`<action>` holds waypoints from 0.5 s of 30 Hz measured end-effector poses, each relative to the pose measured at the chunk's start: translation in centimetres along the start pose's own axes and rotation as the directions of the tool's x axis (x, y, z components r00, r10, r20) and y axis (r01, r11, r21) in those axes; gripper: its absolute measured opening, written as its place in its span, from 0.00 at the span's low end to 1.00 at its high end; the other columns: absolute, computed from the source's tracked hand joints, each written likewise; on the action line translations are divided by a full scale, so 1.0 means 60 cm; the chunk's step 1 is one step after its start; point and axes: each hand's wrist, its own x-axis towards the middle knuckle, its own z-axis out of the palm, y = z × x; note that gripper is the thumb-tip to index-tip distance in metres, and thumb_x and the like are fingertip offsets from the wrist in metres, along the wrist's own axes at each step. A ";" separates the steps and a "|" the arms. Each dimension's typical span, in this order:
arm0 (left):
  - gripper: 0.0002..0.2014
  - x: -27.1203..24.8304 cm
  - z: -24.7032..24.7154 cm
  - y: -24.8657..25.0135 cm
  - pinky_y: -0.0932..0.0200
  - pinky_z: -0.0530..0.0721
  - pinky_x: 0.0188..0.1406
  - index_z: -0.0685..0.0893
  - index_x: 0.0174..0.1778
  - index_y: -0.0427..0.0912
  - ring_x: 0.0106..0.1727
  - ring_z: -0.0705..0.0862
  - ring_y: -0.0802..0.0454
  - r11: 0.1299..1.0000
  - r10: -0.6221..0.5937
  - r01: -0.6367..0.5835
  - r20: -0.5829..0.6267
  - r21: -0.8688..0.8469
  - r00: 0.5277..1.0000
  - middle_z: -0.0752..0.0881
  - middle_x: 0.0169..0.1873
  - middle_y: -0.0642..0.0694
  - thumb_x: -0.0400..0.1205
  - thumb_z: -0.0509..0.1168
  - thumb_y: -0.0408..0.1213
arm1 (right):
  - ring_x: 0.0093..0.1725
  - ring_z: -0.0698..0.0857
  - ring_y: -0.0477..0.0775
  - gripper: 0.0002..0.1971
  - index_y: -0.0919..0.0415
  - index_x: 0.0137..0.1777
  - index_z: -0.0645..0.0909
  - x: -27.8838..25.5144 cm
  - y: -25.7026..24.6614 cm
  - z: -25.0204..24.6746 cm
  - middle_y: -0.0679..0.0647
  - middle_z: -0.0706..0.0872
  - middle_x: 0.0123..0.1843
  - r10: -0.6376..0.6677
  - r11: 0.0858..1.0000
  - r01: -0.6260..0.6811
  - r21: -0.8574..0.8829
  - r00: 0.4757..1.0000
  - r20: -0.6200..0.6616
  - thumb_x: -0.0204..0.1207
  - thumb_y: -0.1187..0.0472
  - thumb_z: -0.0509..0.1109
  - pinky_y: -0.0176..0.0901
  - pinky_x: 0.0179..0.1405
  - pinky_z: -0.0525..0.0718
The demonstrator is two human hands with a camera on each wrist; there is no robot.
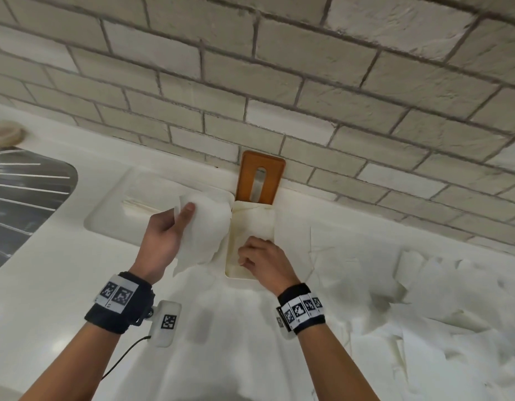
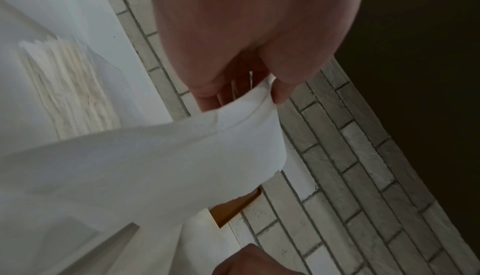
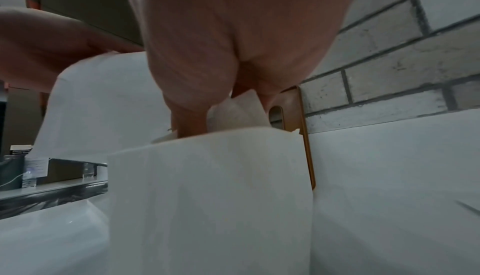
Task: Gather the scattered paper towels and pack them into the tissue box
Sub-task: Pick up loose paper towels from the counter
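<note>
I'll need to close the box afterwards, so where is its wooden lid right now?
In the head view the wooden lid leans upright against the brick wall, directly behind the open tissue box, just beyond the right hand.

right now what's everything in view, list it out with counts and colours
white open-top tissue box: one, on the white counter, centre, towels inside
orange-brown wooden lid with slot: one, leaning on the grey brick wall behind the box
white paper towel held up: one, left of the box
loose white paper towels: many, count unclear, scattered at right
white rounded tray: one, left of the box
steel sink drainer: one, far left
left hand: grip pinching the raised towel
right hand: fingers curled on towels in the box
</note>
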 end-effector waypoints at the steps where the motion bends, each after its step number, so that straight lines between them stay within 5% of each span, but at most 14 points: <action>1: 0.35 0.000 0.002 0.001 0.49 0.76 0.47 0.81 0.44 0.23 0.42 0.81 0.50 1.000 0.012 -0.012 0.025 0.008 1.000 0.84 0.38 0.39 0.87 0.70 0.60 | 0.44 0.84 0.56 0.06 0.57 0.44 0.87 -0.002 0.000 0.001 0.48 0.86 0.51 -0.015 1.000 0.015 -0.002 1.000 0.022 0.79 0.66 0.80 0.42 0.43 0.76; 3: 0.39 0.000 0.006 0.002 0.48 0.75 0.48 0.79 0.44 0.22 0.43 0.79 0.49 1.000 0.016 -0.016 0.053 -0.001 0.998 0.82 0.39 0.39 0.84 0.70 0.65 | 0.45 0.82 0.57 0.07 0.59 0.43 0.86 -0.005 -0.001 0.001 0.50 0.86 0.51 -0.012 1.000 0.010 0.023 0.996 0.094 0.79 0.65 0.81 0.43 0.45 0.77; 6: 0.33 -0.001 0.015 0.006 0.50 0.77 0.47 0.81 0.43 0.24 0.42 0.81 0.50 1.000 0.020 -0.019 0.038 -0.022 0.999 0.84 0.39 0.39 0.88 0.70 0.58 | 0.46 0.84 0.57 0.09 0.57 0.44 0.83 -0.016 -0.003 -0.002 0.48 0.84 0.51 0.050 0.997 -0.057 0.056 0.992 0.116 0.80 0.60 0.81 0.54 0.47 0.88; 10: 0.38 -0.004 0.016 0.011 0.50 0.72 0.42 0.76 0.38 0.23 0.38 0.76 0.49 0.998 0.065 -0.066 0.101 0.008 0.993 0.78 0.34 0.38 0.86 0.71 0.62 | 0.64 0.87 0.47 0.12 0.48 0.62 0.89 -0.023 -0.019 -0.051 0.40 0.87 0.66 0.204 0.940 -0.237 0.247 0.967 0.151 0.81 0.52 0.82 0.52 0.66 0.89; 13: 0.41 -0.006 0.023 0.015 0.48 0.70 0.41 0.75 0.35 0.24 0.37 0.75 0.47 0.994 0.090 -0.100 0.166 0.049 0.982 0.76 0.32 0.38 0.82 0.71 0.67 | 0.72 0.87 0.43 0.18 0.47 0.71 0.86 -0.026 -0.056 -0.102 0.39 0.90 0.69 0.294 0.733 -0.196 0.652 0.955 -0.044 0.84 0.50 0.81 0.41 0.77 0.83; 15: 0.38 -0.011 0.037 0.021 0.46 0.78 0.42 0.84 0.39 0.25 0.38 0.83 0.45 0.992 0.103 -0.117 0.235 0.046 0.967 0.86 0.34 0.34 0.85 0.70 0.65 | 0.69 0.90 0.46 0.19 0.51 0.72 0.84 -0.022 -0.089 -0.115 0.47 0.92 0.65 0.383 0.542 -0.128 0.830 0.917 -0.108 0.84 0.52 0.81 0.44 0.73 0.87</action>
